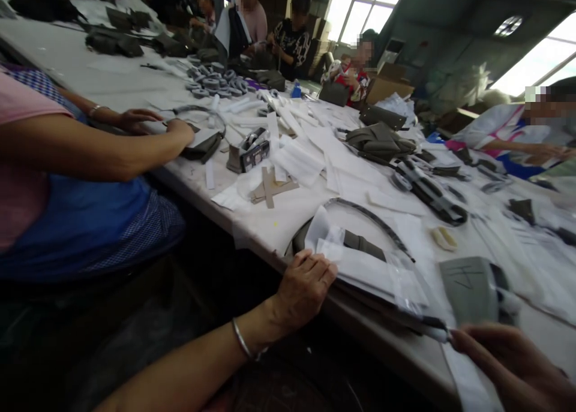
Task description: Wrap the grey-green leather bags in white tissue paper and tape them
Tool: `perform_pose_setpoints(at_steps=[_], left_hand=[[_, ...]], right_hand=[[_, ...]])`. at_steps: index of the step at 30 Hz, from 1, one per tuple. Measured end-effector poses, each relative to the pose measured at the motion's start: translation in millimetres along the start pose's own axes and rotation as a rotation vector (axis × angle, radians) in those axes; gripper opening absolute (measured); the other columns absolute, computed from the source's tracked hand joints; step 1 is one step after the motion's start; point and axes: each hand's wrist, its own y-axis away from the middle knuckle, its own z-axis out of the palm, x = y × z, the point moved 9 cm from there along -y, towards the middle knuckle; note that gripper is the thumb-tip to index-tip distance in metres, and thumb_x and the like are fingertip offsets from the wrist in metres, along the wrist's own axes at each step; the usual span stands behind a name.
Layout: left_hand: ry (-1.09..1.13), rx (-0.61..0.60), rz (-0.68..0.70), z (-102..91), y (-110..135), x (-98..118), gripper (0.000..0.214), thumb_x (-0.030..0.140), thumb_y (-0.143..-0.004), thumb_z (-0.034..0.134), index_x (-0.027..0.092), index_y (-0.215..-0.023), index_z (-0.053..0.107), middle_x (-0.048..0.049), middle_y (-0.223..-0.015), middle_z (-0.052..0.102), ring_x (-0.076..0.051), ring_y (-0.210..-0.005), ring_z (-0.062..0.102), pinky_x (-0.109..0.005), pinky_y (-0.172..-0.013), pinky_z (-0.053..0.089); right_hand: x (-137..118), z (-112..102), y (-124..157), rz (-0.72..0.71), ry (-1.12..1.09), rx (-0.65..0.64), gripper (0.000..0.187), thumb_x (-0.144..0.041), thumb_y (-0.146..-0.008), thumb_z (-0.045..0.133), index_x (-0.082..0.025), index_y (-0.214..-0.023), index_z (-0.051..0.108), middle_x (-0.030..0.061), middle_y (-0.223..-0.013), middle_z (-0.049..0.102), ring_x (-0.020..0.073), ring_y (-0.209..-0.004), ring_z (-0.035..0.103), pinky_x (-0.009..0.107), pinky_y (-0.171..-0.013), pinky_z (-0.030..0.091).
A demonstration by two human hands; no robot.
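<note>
My left hand rests at the table's front edge, fingers curled over the near end of a grey-green bag piece wrapped in white paper and clear film. A dark curved strap arcs over that piece. My right hand is at the lower right, fingers pinched on the end of a thin white strip that peels off the piece's dark edge. A silver bangle sits on my left wrist.
A co-worker in a blue apron sits at left, hands on another bag piece. A tape dispenser, paper strips, grey bag parts and rolls cover the long white table. More people work at the far side.
</note>
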Motion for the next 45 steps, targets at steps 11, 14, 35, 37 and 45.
perform_pose_setpoints(at_steps=[11,14,35,37,45], left_hand=[[0.028,0.035,0.005,-3.0,0.6,0.8,0.031,0.015,-0.098,0.036,0.015,-0.121,0.056,-0.0069,-0.110,0.066,-0.019,-0.114,0.056,-0.041,-0.109,0.035],[0.017,0.029,0.016,-1.8,1.4,0.8,0.030,0.017,-0.099,0.037,0.015,-0.121,0.057,-0.0067,-0.111,0.065,-0.019,-0.115,0.056,-0.041,-0.109,0.036],[0.009,0.035,0.004,-0.1,2.7,-1.0,0.031,0.016,-0.099,0.036,0.014,-0.119,0.059,-0.0090,-0.115,0.066,-0.019,-0.116,0.057,-0.039,-0.109,0.038],[0.008,0.039,-0.002,0.9,2.9,-1.7,0.031,0.015,-0.098,0.036,0.014,-0.119,0.059,-0.0097,-0.116,0.065,-0.019,-0.115,0.057,-0.040,-0.108,0.038],[0.030,0.048,-0.012,0.0,2.8,-2.2,0.033,0.018,-0.099,0.034,0.015,-0.121,0.059,-0.0083,-0.117,0.065,-0.020,-0.113,0.057,-0.040,-0.110,0.037]], right_hand=[[-185.6,211.5,12.6,-0.457,0.183,-0.981,0.027,-0.041,-0.075,0.069,-0.020,-0.078,0.052,-0.0066,-0.064,0.048,0.0093,-0.059,0.042,0.023,-0.054,0.036],[-186.5,228.1,3.3,-0.472,0.289,-1.082,0.024,-0.035,-0.074,0.069,-0.020,-0.077,0.051,-0.0077,-0.063,0.046,0.0090,-0.059,0.040,0.023,-0.054,0.033],[-186.9,298.3,22.2,-1.054,1.107,-1.282,0.018,-0.007,-0.076,0.057,-0.018,-0.089,0.054,-0.0002,-0.070,0.061,0.0117,-0.062,0.056,0.023,-0.054,0.031],[-187.0,298.0,28.2,-1.111,1.086,-1.333,0.020,-0.003,-0.076,0.054,-0.018,-0.089,0.053,0.0010,-0.073,0.063,0.0119,-0.065,0.058,0.022,-0.055,0.032],[-187.2,282.8,31.4,-1.397,0.823,-1.264,0.020,0.001,-0.080,0.047,-0.019,-0.082,0.050,0.0001,-0.075,0.058,0.0118,-0.068,0.049,0.025,-0.064,0.036]])
